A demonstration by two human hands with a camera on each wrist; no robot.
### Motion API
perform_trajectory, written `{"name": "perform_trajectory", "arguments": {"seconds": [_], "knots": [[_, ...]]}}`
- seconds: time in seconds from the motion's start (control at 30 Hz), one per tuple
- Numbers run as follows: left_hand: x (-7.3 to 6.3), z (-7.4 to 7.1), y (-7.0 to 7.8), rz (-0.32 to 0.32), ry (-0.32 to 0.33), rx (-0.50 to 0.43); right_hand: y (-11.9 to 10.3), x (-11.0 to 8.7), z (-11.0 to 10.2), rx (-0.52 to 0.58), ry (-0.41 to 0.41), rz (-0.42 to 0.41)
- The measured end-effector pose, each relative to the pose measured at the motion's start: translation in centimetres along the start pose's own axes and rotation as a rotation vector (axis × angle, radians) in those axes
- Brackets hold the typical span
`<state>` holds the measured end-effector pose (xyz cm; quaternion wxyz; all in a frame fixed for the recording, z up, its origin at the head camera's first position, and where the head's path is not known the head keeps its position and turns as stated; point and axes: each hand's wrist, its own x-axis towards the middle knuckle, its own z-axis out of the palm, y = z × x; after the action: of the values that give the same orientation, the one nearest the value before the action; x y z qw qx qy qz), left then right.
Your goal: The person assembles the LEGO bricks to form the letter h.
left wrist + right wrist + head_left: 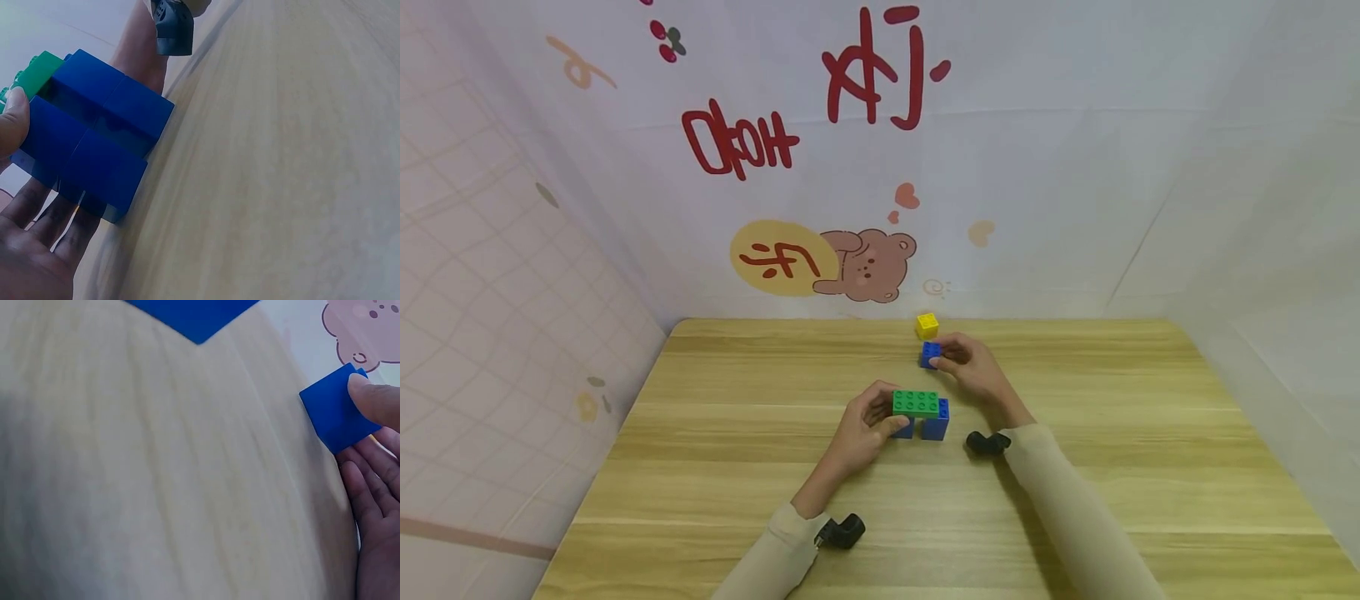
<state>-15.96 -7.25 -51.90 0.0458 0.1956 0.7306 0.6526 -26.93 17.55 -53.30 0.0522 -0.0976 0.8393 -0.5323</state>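
Note:
A long green building block (915, 403) bridges two blue block stacks (935, 420), each two blocks tall in the left wrist view (103, 178). My left hand (862, 427) grips the left-hand stack, its thumb on the near side and its fingers behind. Farther back, my right hand (972, 367) pinches a single blue block (930, 356) between thumb and fingers. The right wrist view shows that blue block (340, 409) tilted, with the thumb over one face. Just behind it sits a yellow block (927, 326).
The wooden table (715, 467) meets a white printed cloth (1030, 208) along its back edge. Black wrist cameras (842, 532) are worn at both sleeve cuffs.

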Motion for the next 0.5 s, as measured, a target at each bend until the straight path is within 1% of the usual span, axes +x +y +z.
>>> {"name": "perform_trajectory", "arguments": {"seconds": [0.13, 0.2, 0.3, 0.5], "knots": [[0.09, 0.06, -0.12, -0.008, -0.006, -0.002, 0.26, -0.11, -0.03, 0.021, 0.02, -0.014], [0.16, 0.1, -0.18, -0.018, -0.012, -0.004, 0.42, -0.18, -0.06, 0.034, 0.039, -0.024], [0.2, 0.13, -0.14, -0.017, -0.018, -0.007, 0.59, -0.34, -0.06, 0.042, 0.074, -0.039], [0.05, -0.03, 0.08, -0.022, -0.001, 0.0, 0.3, -0.77, -0.03, 0.022, 0.114, -0.058]]}}
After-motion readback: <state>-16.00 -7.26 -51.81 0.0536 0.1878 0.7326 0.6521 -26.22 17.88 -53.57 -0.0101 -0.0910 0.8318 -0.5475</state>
